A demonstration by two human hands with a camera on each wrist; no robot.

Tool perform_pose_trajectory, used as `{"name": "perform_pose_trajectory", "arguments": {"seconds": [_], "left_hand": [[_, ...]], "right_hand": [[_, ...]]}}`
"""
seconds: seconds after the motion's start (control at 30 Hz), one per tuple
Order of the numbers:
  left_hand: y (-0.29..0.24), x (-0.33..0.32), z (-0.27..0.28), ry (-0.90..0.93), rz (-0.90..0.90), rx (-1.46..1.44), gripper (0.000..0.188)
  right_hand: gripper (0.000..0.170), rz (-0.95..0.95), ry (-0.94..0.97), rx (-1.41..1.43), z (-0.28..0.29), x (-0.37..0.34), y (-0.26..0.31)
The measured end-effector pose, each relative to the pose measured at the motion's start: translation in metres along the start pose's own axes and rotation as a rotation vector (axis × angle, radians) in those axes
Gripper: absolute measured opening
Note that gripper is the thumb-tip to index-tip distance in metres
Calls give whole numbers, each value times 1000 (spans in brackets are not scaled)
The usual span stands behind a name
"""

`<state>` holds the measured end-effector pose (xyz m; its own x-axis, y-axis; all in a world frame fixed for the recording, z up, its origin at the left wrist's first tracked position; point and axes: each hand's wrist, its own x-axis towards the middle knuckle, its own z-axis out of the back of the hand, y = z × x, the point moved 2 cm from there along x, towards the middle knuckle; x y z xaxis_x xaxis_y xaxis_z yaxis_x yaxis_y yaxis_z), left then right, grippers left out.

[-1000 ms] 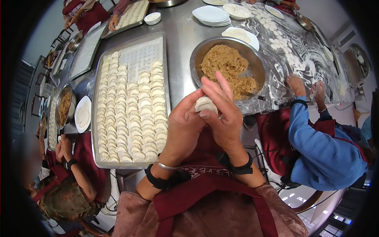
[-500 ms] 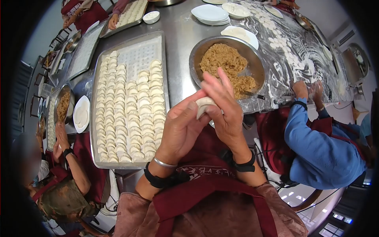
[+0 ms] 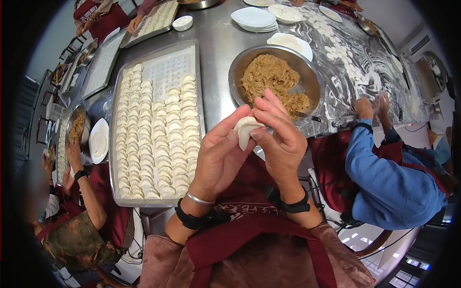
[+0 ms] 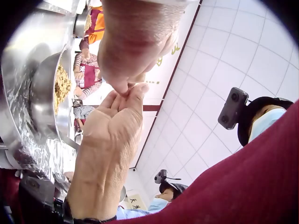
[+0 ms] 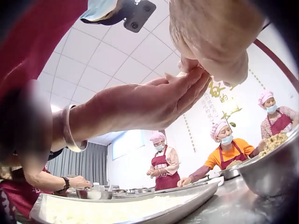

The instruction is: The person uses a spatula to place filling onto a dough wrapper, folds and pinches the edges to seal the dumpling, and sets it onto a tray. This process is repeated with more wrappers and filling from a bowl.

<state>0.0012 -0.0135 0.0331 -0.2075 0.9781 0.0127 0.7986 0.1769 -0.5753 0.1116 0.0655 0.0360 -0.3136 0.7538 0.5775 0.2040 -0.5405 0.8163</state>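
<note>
Between both hands, above the front edge of the table, is a pale dumpling, its folded edge turned toward me. My left hand holds its left side, thumb at the edge and fingers behind. From the right, my right hand pinches the wrapper with thumb and bent fingers. In the left wrist view the right hand meets the left hand at the fingertips, and the dumpling is hidden. The right wrist view has the left hand below the right hand.
A metal tray with rows of dumplings lies on the left. Beyond my hands stands a steel bowl of brown filling with a utensil in it. Wrappers lie on a plate. A person in blue sleeves works at the right.
My left thumb has come onto the dumpling's edge, and the dumpling has turned more upright. The right hand's fingers have bent and shifted slightly right. The person at left has reached to a bowl.
</note>
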Motion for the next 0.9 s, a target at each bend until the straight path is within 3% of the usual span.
{"name": "perform_pose_trajectory", "arguments": {"seconds": [0.2, 0.43, 0.5, 0.53, 0.7, 0.83, 0.9], "left_hand": [[2, -1, -2, 4, 28, 15, 52], [-2, 0, 0, 13, 57, 46, 54], [-3, 0, -1, 34, 77, 34, 52], [-3, 0, -3, 27, 79, 33, 54], [-4, -1, -2, 57, 131, 22, 59], [-6, -2, -1, 43, 152, 70, 57], [-7, -3, 1, 21, 163, 84, 57]], "right_hand": [[14, 28, -6, 33, 2, 4, 0], [15, 41, 73, 16, 5, 7, -1], [15, -139, 22, 58, 2, 9, 6], [15, -139, 21, 57, 2, 9, 5], [26, 35, 190, 51, 9, 4, -9], [28, 50, 239, 2, 12, 4, -11], [26, -128, 242, 78, 11, 8, -6]]}}
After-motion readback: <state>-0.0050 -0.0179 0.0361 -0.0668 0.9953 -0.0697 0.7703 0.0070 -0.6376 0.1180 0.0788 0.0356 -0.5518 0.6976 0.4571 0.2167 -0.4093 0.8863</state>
